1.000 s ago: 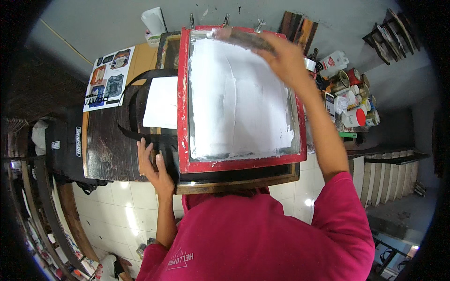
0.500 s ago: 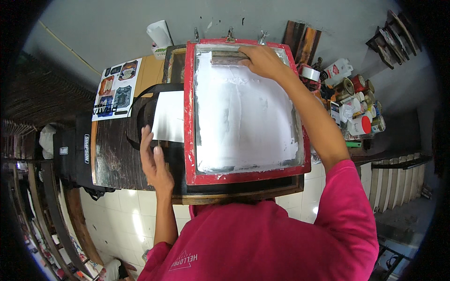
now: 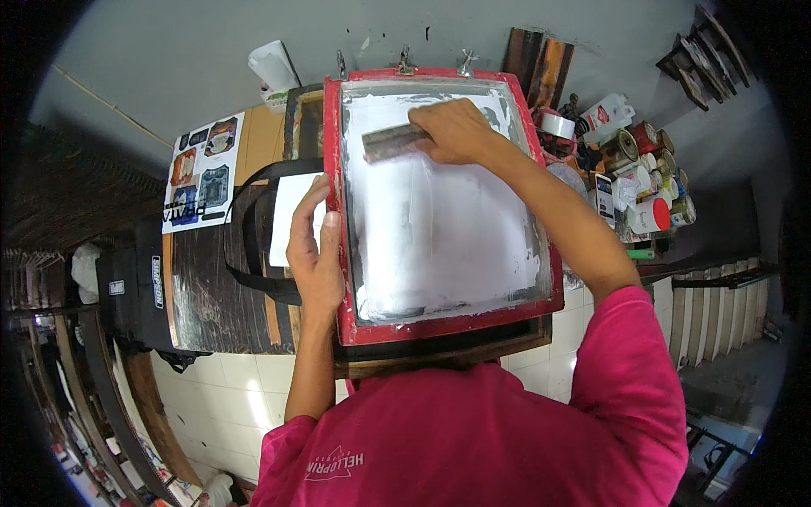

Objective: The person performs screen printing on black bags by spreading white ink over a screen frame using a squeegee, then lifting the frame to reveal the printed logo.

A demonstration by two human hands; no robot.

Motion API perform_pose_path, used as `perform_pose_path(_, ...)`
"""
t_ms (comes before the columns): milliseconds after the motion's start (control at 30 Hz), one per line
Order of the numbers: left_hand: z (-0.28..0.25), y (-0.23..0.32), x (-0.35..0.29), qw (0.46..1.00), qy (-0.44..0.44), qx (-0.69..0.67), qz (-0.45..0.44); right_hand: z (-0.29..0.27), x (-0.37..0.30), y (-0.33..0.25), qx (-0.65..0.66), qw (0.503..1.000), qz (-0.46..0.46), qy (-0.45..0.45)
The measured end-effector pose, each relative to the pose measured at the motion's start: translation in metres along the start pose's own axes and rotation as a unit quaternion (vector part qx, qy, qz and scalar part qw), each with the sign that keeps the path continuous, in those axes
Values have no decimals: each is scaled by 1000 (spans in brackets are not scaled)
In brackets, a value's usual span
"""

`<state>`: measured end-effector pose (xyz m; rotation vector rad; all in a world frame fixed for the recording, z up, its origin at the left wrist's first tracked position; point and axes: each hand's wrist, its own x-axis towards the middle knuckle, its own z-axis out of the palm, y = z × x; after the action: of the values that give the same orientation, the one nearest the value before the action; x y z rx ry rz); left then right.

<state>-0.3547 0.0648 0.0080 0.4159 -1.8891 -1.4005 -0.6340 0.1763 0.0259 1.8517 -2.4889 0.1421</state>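
A: What's around the frame (image 3: 452, 332)? (Clock centred on it, 12 at the wall (image 3: 473, 29).)

B: Three metal clamps (image 3: 405, 61) along 12. Boards (image 3: 549, 72) at 1, upright by the wall. 2 to 3 is the packed side: tape roll (image 3: 557, 126), bottle (image 3: 608, 114), cans (image 3: 621, 148), phone (image 3: 604, 201), all near the rail. Strap (image 3: 234, 253) loops at 9, white paper (image 3: 290, 220) beside it, printed sheet (image 3: 203, 169) further out.

A: Hands?

B: Right hand (image 3: 459, 131) grips the squeegee (image 3: 389, 144), upper mesh, about 11. Left hand (image 3: 317, 249) between 8 and 9, fingers spread and open, right at the 9 rail (can't tell if it touches).

A: Edges, room?

B: Squeegee sits inside the rails; long stretch of white mesh (image 3: 439, 253) from it down to the 6 rail. Shirt (image 3: 473, 439) just beyond 6.

A: Materials?

B: Red rails, chipped, near-rectangular. White paste smeared over the mesh, ragged grey border. Squeegee's a flat, straight bar, greyish, stained. Table (image 3: 211, 291) top dark, scuffed.
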Motion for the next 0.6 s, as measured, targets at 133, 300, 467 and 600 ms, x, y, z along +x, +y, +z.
perform_pose_path(133, -21, 2, -10, 1000, 0, 12, -14, -1, -35, -1, 37, 998, -30, 30)
perform_pose_path(300, -40, -7, -12, 998, 9, 30, -54, 49, -59, -26, -15, 986, -8, 166)
perform_pose_path(467, -15, 5, 26, 996, -42, 84, 14, 27, -37, 0, -6, 989, 0, 150)
perform_pose_path(600, 24, 2, 81, 979, -135, 141, 62, 18, -29, 8, 8, 991, 44, 126)
